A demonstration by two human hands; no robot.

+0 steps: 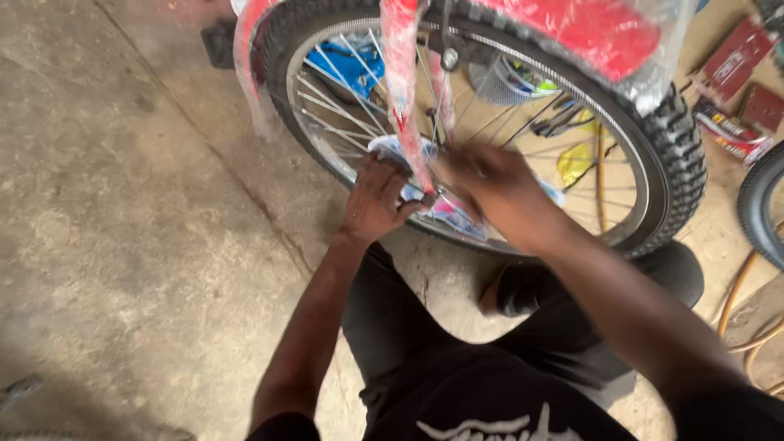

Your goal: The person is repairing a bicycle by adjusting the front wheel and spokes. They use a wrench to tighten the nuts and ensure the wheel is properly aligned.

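A bicycle wheel (670,139) with a knobby black tyre, silver rim and spokes stands in front of me under a red frame wrapped in clear plastic (608,33). My left hand (376,200) grips a bunch of crumpled plastic wrapping (392,149) near the wheel's hub, beside a red frame stay (402,82). My right hand (494,192) is blurred and reaches to the same spot at the hub; whether it holds anything is unclear.
Bare concrete floor (122,229) spreads to the left. Red packages (735,90) lie on the ground at the right, next to part of a second tyre (759,208). A blue object (351,65) shows through the spokes. An orange hose (735,294) runs at right.
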